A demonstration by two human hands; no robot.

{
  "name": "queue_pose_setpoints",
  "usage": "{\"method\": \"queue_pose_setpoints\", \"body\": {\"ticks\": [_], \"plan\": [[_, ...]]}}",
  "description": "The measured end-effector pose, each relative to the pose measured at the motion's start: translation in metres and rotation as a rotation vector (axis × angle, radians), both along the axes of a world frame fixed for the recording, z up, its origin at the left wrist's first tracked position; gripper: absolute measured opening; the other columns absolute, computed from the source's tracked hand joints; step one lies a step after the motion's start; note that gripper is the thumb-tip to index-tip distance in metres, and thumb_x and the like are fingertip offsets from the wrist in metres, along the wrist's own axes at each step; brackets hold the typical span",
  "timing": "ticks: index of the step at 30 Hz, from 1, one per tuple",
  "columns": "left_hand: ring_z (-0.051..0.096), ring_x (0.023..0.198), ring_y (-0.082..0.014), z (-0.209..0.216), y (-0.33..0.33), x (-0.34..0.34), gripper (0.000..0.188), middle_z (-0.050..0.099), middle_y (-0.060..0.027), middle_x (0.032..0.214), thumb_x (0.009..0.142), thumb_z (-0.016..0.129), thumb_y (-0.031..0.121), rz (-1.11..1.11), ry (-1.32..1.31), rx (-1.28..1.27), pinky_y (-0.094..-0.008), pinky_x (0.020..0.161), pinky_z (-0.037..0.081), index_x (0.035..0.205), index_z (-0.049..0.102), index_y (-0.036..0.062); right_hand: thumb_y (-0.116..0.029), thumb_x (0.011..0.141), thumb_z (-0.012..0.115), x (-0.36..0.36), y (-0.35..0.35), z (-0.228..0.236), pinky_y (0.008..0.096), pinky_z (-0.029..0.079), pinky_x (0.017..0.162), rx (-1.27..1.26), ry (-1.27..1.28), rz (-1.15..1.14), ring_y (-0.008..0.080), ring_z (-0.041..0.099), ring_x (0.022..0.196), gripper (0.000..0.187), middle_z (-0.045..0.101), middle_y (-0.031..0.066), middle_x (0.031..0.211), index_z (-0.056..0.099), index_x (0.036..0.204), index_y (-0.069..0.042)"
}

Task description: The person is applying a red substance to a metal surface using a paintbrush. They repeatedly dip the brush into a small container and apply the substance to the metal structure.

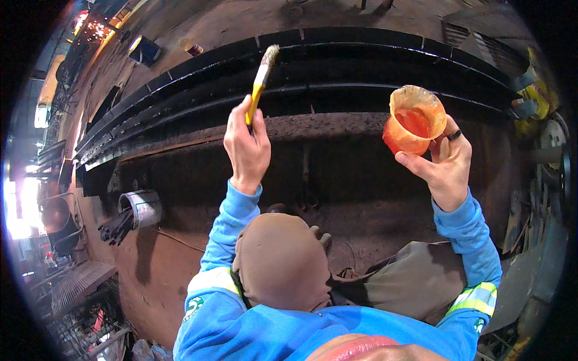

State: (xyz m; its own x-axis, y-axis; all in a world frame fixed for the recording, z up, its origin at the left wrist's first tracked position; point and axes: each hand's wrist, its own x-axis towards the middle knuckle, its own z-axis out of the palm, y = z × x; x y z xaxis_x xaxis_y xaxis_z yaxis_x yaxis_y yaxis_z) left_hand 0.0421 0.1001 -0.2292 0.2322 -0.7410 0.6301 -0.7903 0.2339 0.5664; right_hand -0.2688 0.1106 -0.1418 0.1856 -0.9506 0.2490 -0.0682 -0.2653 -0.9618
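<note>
My left hand (245,155) is closed on a paintbrush (259,87) with a yellow handle. Its pale, worn bristles point up and away, over the long black metal bars (355,66) in front of me. Whether the bristles touch a bar I cannot tell. In my right hand (451,163) is an orange-red plastic cup (412,143) with a ragged, stained rim, tilted so that reddish liquid shows inside. My thumb presses its lower side, and the other fingers are partly hidden behind it. A dark ring sits on one finger.
At left, a white bucket (147,206) lies tipped with dark rods sticking out. Beyond the bars stand a dark blue can (144,51) and a smaller can (191,47). Sparks (96,29) fly at far left. Metal grating (81,284) lies lower left; yellow machinery (534,96) stands at right.
</note>
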Motion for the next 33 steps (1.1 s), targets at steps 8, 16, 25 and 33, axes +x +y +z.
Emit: {"method": "queue_pose_setpoints", "body": {"ticks": [8, 16, 25, 33], "plan": [[0.07, 0.074, -0.0287, 0.018, -0.015, -0.004, 0.02, 0.067, -0.0207, 0.081, 0.096, 0.058, 0.016, 0.015, -0.092, 0.159, -0.0363, 0.065, 0.051, 0.109, 0.065, 0.0019, -0.003, 0.067, 0.087, 0.001, 0.001, 0.002, 0.032, 0.05, 0.097, -0.032, 0.0, -0.015, 0.0171, 0.065, 0.104, 0.062, 0.066, 0.0069, 0.111, 0.059, 0.122, -0.001], [0.069, 0.088, -0.0353, 0.035, -0.025, -0.007, 0.02, 0.069, -0.0194, 0.099, 0.092, 0.062, 0.015, 0.073, -0.228, 0.143, -0.0394, 0.075, 0.054, 0.108, 0.064, 0.0032, -0.003, 0.067, 0.088, -0.001, 0.0, 0.003, 0.0314, 0.051, 0.095, -0.053, -0.014, -0.001, 0.0169, 0.065, 0.103, 0.063, 0.067, 0.0071, 0.11, 0.059, 0.123, -0.001], [0.069, 0.08, -0.032, 0.102, -0.087, -0.01, 0.027, 0.07, -0.0186, 0.088, 0.093, 0.061, 0.025, -0.209, -0.325, 0.28, -0.0352, 0.074, 0.051, 0.102, 0.071, 0.0024, -0.004, 0.067, 0.088, -0.002, 0.002, 0.005, 0.0295, 0.053, 0.091, -0.071, -0.017, 0.015, 0.0148, 0.065, 0.099, 0.064, 0.065, 0.0053, 0.109, 0.058, 0.123, -0.002], [0.069, 0.082, -0.0339, 0.122, -0.13, -0.044, 0.027, 0.071, -0.0184, 0.091, 0.092, 0.061, 0.027, -0.438, -0.523, 0.34, -0.0393, 0.076, 0.052, 0.1, 0.071, 0.003, -0.007, 0.064, 0.091, -0.002, 0.006, 0.009, 0.0289, 0.054, 0.087, -0.129, 0.016, 0.039, 0.0147, 0.063, 0.098, 0.065, 0.064, 0.0046, 0.109, 0.061, 0.121, -0.004]]}}
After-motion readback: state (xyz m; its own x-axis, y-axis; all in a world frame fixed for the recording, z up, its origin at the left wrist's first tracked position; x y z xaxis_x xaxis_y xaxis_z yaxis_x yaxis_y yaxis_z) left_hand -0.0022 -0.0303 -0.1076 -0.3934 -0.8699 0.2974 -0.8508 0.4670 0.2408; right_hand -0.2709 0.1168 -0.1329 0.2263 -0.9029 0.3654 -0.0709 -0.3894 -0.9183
